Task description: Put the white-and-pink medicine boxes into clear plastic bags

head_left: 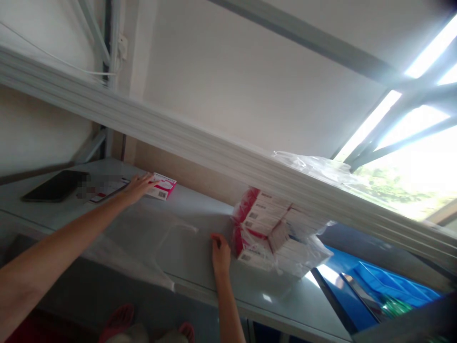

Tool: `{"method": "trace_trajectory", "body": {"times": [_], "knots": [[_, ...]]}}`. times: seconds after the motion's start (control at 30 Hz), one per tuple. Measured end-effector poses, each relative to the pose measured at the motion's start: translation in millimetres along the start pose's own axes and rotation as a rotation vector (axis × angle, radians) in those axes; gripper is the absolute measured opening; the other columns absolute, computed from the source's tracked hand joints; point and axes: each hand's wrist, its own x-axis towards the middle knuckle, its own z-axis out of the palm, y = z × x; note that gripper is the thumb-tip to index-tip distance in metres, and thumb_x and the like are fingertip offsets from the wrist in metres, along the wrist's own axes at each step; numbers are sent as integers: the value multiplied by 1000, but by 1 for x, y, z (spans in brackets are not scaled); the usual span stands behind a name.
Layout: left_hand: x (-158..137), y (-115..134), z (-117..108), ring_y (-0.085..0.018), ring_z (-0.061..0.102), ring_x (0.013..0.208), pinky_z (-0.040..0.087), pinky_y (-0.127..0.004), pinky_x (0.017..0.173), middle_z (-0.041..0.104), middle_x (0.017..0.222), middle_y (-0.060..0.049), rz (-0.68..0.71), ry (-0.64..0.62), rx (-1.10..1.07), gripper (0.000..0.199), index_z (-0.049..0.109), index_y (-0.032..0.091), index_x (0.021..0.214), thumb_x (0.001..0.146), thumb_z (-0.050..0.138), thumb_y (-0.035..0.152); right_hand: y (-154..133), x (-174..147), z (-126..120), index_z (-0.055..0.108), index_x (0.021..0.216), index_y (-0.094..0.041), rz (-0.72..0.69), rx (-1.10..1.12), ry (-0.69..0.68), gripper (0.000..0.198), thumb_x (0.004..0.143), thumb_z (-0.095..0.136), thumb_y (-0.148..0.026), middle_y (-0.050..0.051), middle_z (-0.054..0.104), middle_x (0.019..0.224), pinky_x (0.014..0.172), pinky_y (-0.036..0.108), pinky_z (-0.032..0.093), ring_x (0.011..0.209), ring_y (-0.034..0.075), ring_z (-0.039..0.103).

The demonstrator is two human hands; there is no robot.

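My left hand (140, 185) reaches across the table, its fingers stretched out over the near-left part of a small white and pink carton (166, 183). The fingers touch the carton's top but do not wrap around it. My right hand (221, 253) is low over the tabletop with its fingers curled; whether anything is in them is hidden. Just right of that hand stands a stack of similar white and pink cartons (262, 214), partly covered by clear plastic wrap. A thin clear plastic sheet (150, 238) lies along the table's front edge between my arms.
A dark tablet-like slab (57, 186) and a flat phone-sized item (109, 190) lie on the grey table (203, 274) at the left. A shelf beam (200, 138) crosses above the table. Blue trays (396, 283) stand at the right. More plastic film (314, 164) rests on the shelf.
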Motion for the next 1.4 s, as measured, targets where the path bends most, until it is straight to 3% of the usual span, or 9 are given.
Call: {"method": "trace_trajectory", "body": {"times": [0.17, 0.33, 0.53, 0.8, 0.97, 1.07, 1.17, 1.3, 1.4], "knots": [[-61, 20, -19, -27, 16, 145, 5, -49, 118, 27, 155, -10, 136, 36, 139, 53, 42, 18, 144, 91, 40, 20, -1, -1, -1, 71, 89, -19, -14, -2, -14, 32, 78, 41, -23, 8, 72, 92, 82, 33, 49, 86, 23, 68], [-129, 37, -4, -26, 10, 146, 10, -45, 116, 18, 157, -11, 14, -260, -3, 69, 23, 19, 152, 93, 37, 53, -2, 0, -4, 72, 90, -20, -3, -30, -54, 32, 77, 43, -25, 7, 72, 92, 81, 32, 48, 87, 23, 67], [-129, 33, 9, -31, 8, 146, 6, -53, 114, 15, 156, -18, -199, -374, -11, 73, 25, 12, 150, 94, 24, 59, -3, -2, -6, 71, 93, -17, -21, -50, -89, 35, 77, 41, -25, 9, 72, 96, 86, 33, 46, 92, 23, 65], [-115, 33, 12, -33, 13, 145, 4, -60, 112, 20, 156, -18, -99, -313, -12, 65, 37, 15, 146, 95, 33, 55, 1, -1, -5, 71, 87, -16, -41, -21, -61, 33, 76, 41, -24, 9, 73, 91, 84, 33, 47, 87, 23, 66], [-128, 63, -16, -27, 26, 141, 20, -49, 115, 30, 153, -8, 44, 87, -77, 37, 60, 22, 125, 97, 38, 35, -10, -9, -9, 70, 91, -15, -118, -148, -32, 33, 79, 39, -21, 12, 71, 93, 84, 36, 45, 88, 25, 63], [-135, 74, -29, -25, 28, 139, 24, -44, 116, 33, 151, -6, 115, 169, -83, 33, 61, 22, 120, 94, 40, 23, -34, -19, -10, 69, 95, -15, -272, -280, 53, 34, 82, 38, -17, 14, 67, 100, 90, 40, 41, 97, 28, 57], [-135, 64, -23, -31, 18, 144, 19, -54, 115, 27, 154, -13, -30, 66, -61, 41, 51, 16, 131, 94, 42, 28, -78, -30, 0, 67, 101, -15, -377, -298, 79, 34, 87, 36, -18, 14, 64, 109, 94, 42, 37, 104, 28, 52], [-128, 36, -8, -40, 8, 144, 17, -69, 107, 19, 156, -19, -286, -133, -72, 53, 46, 14, 136, 94, 41, 45, -159, -41, 39, 57, 122, -18, -522, -137, -60, 39, 98, 30, -33, 12, 59, 123, 98, 40, 37, 116, 25, 48], [-125, 23, -7, -37, 8, 145, 11, -67, 109, 21, 156, -15, -229, -130, -11, 49, 47, 18, 137, 96, 36, 42, -208, -42, 81, 49, 132, -17, -542, -26, -87, 45, 100, 27, -40, 13, 53, 133, 102, 41, 34, 127, 24, 42]]}}
